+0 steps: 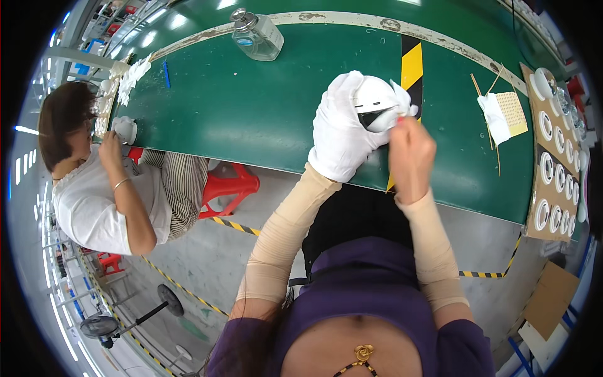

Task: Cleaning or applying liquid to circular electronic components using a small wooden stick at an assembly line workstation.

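Observation:
Over the green table, my left hand (339,138) wears a white glove and is closed around a white domed housing (373,94). A dark opening shows in the side of the housing, with a small dark slot above it. My right hand (412,160), bare and slightly blurred, is at the right side of the housing with its fingers pinched together. Between them is a crumpled white cloth (405,99), part of it lying against the dark opening. My right fingertips hide some of the cloth.
A clear bottle (264,43) with a metal top stands at the far edge. To the right lie thin sticks, a white cloth (494,118) and a yellow dotted sheet (512,113). Beyond them is a cardboard tray (535,195) of white rings. A co-worker (107,188) sits at left.

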The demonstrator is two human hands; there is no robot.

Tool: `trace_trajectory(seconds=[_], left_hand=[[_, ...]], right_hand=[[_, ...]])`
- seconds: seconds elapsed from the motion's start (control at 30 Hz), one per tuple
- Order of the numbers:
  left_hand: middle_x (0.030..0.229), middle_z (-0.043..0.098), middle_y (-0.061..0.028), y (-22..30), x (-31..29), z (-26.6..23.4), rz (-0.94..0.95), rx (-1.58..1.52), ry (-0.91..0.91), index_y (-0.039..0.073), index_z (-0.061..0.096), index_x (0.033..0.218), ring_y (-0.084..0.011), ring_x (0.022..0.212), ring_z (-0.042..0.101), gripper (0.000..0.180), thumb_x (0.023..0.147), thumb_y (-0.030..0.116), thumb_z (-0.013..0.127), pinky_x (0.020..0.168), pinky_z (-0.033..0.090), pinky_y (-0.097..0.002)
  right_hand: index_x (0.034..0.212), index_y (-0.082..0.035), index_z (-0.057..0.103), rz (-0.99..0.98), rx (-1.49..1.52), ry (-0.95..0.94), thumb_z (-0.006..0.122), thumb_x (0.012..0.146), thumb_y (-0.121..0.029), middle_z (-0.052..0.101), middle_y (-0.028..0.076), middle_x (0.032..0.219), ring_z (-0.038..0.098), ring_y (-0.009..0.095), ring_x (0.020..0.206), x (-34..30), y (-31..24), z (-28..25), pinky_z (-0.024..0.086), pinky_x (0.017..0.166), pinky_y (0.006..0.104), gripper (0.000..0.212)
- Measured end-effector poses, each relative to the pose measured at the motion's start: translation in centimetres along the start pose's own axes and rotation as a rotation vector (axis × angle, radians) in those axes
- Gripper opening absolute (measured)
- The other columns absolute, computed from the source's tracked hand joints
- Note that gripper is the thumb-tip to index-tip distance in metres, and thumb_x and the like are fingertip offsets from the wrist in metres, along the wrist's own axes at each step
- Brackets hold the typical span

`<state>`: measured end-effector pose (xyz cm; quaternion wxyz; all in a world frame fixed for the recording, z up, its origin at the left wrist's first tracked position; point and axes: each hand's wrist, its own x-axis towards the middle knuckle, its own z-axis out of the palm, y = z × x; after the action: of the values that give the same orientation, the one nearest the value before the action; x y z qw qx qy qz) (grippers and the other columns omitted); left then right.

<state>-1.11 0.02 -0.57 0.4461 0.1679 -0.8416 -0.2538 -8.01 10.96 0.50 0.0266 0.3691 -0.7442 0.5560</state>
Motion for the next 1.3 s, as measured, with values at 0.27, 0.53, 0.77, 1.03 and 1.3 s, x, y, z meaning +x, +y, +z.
trace_trajectory(seconds=[0.27, 0.53, 0.77, 1.03, 1.3], left_hand=[[0.123, 0.049, -0.0195, 1.1, -0.2, -0.7, -0.113, -0.001, -0.051, 0.004, 0.038, 0.133, -0.0369, 0.111, 0.053, 0.094, 0.058, 0.029, 0.089, 0.090, 0.047, -0.0426], [0.135, 0.040, -0.0219, 1.2, -2.1, -3.0, -0.216, -0.151, -0.107, 0.000, 0.030, 0.141, -0.0361, 0.124, 0.043, 0.103, 0.059, 0.023, 0.089, 0.103, 0.038, -0.0408], [0.114, 0.058, -0.0115, 2.5, -1.4, -5.1, -0.213, -0.106, 0.094, 0.004, 0.043, 0.134, -0.0200, 0.099, 0.059, 0.071, 0.073, 0.008, 0.079, 0.087, 0.047, -0.0330], [0.068, 0.052, -0.0056, 5.9, -2.6, -2.2, 0.157, 0.419, -0.417, 0.012, 0.065, 0.092, -0.0250, 0.058, 0.056, 0.019, 0.081, 0.026, 0.069, 0.052, 0.045, -0.0379], [0.092, 0.068, -0.0079, 4.9, 0.0, -6.9, -0.136, -0.124, -0.136, 0.004, 0.062, 0.085, -0.0163, 0.086, 0.062, 0.006, 0.083, 0.002, 0.067, 0.074, 0.051, -0.0281]], right_hand=[[0.074, 0.004, 0.055, 0.250, 0.343, -0.087, 0.049, 0.090, -0.007, 0.051, 0.006, 0.068, 0.049, 0.014, 0.065, -0.2, -0.3, -1.9, 0.040, 0.062, 0.0277, 0.020], [0.077, 0.005, 0.060, 0.138, 0.454, 0.015, 0.044, 0.097, -0.013, 0.048, 0.015, 0.133, 0.057, 0.020, 0.102, 0.6, 0.6, -3.5, 0.047, 0.084, 0.0307, 0.031], [0.093, 0.007, 0.061, 0.309, 0.811, -0.105, 0.042, 0.100, -0.023, 0.059, 0.020, 0.121, 0.060, 0.020, 0.097, 1.7, 1.7, -5.2, 0.050, 0.076, 0.0308, 0.036], [0.123, 0.007, 0.057, 0.250, 0.494, -0.084, 0.041, 0.101, -0.019, 0.059, 0.005, 0.092, 0.054, 0.011, 0.080, 0.5, 1.3, -5.0, 0.047, 0.075, 0.0248, 0.038], [0.115, 0.005, 0.062, 0.272, 0.525, -0.138, 0.045, 0.100, -0.014, 0.061, 0.005, 0.089, 0.054, 0.010, 0.078, -0.6, 1.0, -5.5, 0.047, 0.073, 0.0247, 0.029]])
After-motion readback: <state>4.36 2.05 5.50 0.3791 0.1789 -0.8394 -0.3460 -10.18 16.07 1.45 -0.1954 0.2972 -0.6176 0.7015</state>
